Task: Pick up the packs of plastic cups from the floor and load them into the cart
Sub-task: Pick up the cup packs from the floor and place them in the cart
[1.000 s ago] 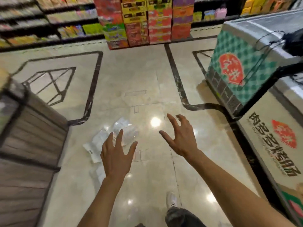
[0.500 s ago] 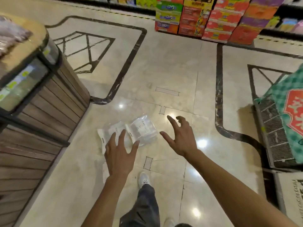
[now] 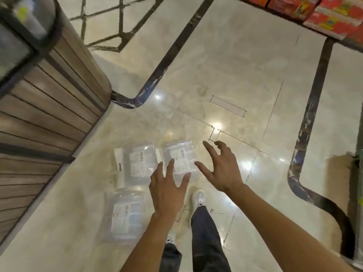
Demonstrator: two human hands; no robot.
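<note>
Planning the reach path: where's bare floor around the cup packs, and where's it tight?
Bare floor lies beyond the packs up to the dark inlay stripe, and right of the right hand. Tight: three packs cluster beside the wooden counter, with the left hand and shoe close by.

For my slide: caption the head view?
Both open hands, left hand and right hand, reach toward three cup packs on the floor.

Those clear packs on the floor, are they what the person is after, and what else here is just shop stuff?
Part of the job:
right pack
middle pack
near pack
left hand and right hand, both open, above the packs, holding nothing

Just there:
wooden display stand
stacked cartons
white shoe
</note>
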